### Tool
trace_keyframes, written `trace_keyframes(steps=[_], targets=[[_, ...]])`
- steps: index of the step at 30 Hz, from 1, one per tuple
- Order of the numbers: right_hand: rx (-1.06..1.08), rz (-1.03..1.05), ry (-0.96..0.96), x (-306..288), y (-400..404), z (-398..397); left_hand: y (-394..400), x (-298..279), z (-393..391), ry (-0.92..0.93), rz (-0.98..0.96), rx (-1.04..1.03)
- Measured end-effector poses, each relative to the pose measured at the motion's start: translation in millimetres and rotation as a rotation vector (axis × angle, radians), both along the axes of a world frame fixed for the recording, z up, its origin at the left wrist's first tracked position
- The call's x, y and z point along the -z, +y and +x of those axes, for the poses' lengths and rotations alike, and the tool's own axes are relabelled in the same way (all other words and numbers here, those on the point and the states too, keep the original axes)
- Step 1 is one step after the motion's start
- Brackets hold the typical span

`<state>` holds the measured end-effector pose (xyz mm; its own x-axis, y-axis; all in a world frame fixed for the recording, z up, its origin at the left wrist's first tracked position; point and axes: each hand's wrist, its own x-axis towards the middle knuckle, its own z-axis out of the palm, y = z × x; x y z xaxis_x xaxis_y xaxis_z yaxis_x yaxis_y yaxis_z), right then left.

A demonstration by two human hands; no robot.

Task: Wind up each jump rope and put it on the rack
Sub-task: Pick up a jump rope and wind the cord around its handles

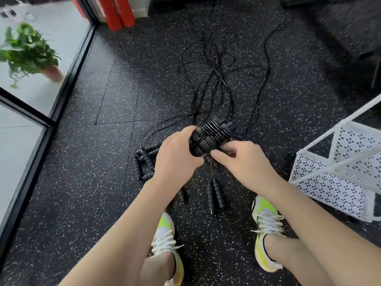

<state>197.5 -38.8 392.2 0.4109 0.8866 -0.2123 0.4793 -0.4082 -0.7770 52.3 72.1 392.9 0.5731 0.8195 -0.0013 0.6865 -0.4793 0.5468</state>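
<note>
Left hand (pixel 177 155) grips a bundle of black jump-rope handles (pixel 208 139) wound with cord; right hand (pixel 239 159) pinches the cord at the bundle's near end; loose ropes (pixel 214 79) trail across the speckled floor (pixel 103 162); spare handles (pixel 145 159) lie left; white perforated rack (pixel 338 174) stands right; potted plant (pixel 28 52) upper left.

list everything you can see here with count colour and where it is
wound jump rope: one, black, held above the floor at centre
loose jump ropes: several, count unclear, black, cords tangled on the floor ahead
loose handles: black, cluster at left of centre, a pair near the feet
rack: one, white perforated, right
potted plant: one, green, upper left behind glass
red pads: red, top
floor: black, speckled
shoes: two, white and yellow, bottom
left hand: grips the bundle
right hand: pinches the cord
</note>
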Motion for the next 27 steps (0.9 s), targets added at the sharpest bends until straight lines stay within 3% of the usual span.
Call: trace_keyframes(steps=[2,10,15,18,21,27], targets=[[-0.104,-0.017,-0.160,-7.3,-3.8,-1.6,3.3,1.6,-2.5,0.035,0.039,-0.010],[-0.380,0.000,-0.465,-29.8,-10.4,-9.0,2.0,6.7,-6.4,0.174,0.137,0.042],[-0.344,0.089,-0.593,-46.2,-12.4,4.9,-2.0,3.9,-4.0,0.222,0.257,0.263],[-0.285,0.090,-0.511,-48.0,-10.4,19.6,-4.7,7.0,-2.8,0.174,0.355,0.385],[-0.252,0.135,-0.283,-45.1,-8.9,36.1,-10.7,9.1,-1.4,0.100,0.384,0.474],[-0.155,0.159,0.051,-39.5,-8.9,52.2,-16.1,7.0,2.6,0.023,0.282,0.525]])
